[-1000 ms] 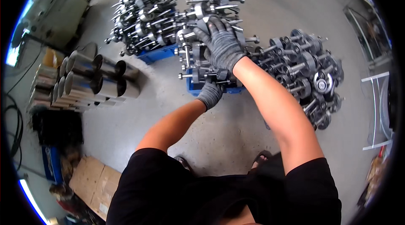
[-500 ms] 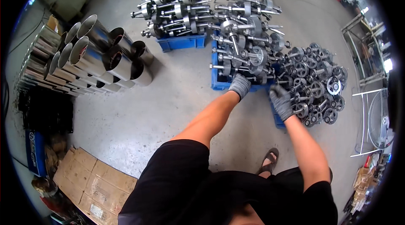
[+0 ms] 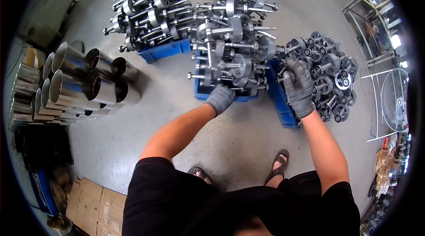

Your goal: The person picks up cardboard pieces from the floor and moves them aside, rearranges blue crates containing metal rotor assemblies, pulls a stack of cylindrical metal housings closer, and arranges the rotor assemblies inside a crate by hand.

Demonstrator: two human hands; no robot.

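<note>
My left hand point(image 3: 221, 99), in a grey glove, is at the front rim of the middle blue crate point(image 3: 248, 99); its fingers bend over the edge and their tips are hidden. That crate carries a tall stack of shiny metal shafts with thick round collars point(image 3: 241, 65). My right hand point(image 3: 299, 87), gloved too, is raised over the side of the right blue crate point(image 3: 282, 105). Its fingers are curled beside a small metal shaft end; what they grip, if anything, cannot be made out. Spoked metal wheels with hubs point(image 3: 325, 86) are heaped in the right crate.
Another blue crate point(image 3: 164, 52) stacked with similar shafts point(image 3: 152, 12) stands at the far left. Open steel cylinders point(image 3: 73, 74) stand together on the left. Flattened cardboard point(image 3: 86, 205) lies at lower left. A wire-guarded round frame point(image 3: 395, 101) stands at the right.
The stacks, crates and cylinders sit farther left in view. A gap shows between the middle and right crates. My left hand has moved left with the middle crate's rim; my right hand is higher.
</note>
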